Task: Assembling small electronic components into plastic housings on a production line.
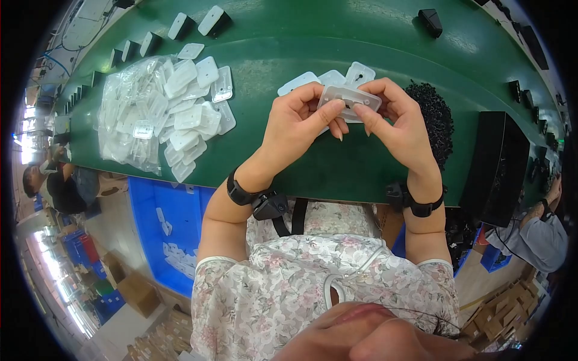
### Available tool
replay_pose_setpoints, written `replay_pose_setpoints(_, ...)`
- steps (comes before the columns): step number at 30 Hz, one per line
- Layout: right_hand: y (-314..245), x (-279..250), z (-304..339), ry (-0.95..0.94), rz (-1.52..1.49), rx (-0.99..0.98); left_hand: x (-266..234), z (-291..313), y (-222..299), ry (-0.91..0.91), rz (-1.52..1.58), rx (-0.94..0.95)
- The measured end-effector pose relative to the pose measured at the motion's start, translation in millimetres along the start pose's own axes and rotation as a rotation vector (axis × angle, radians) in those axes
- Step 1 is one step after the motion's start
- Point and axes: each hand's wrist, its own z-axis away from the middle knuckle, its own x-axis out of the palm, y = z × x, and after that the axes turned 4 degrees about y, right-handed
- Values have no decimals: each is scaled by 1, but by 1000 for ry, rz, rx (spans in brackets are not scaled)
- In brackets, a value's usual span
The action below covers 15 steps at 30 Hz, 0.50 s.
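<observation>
Both my hands hold one translucent white plastic plate [368, 98] above the green table. My left hand [301, 120] grips its left end, with the thumb pressed near the middle. My right hand [397, 123] pinches the right side, its thumb close to the left one. Something small and dark shows between the thumbs; whether it is a separate part or a hole I cannot tell. Just beyond my fingers lie several similar plates [360, 73], one with a dark spot at its centre. A heap of tiny black parts [435, 117] sits beside my right hand.
Left on the green table [259, 57] are loose white plates [191, 117] and a clear plastic bag [123, 102] of more. A black box [495, 162] stands right. Black blocks [430, 23] line the far side. A blue bin [141, 225] is below; people work at both sides.
</observation>
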Motion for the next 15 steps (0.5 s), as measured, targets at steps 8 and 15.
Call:
replay_pose_setpoints(8,1,-6,-1,-139,-143,103,-1,0,6,-43,-74,-92)
replay_pose_setpoints(15,1,-8,0,-163,-47,47,-2,5,4,-98,-148,-82)
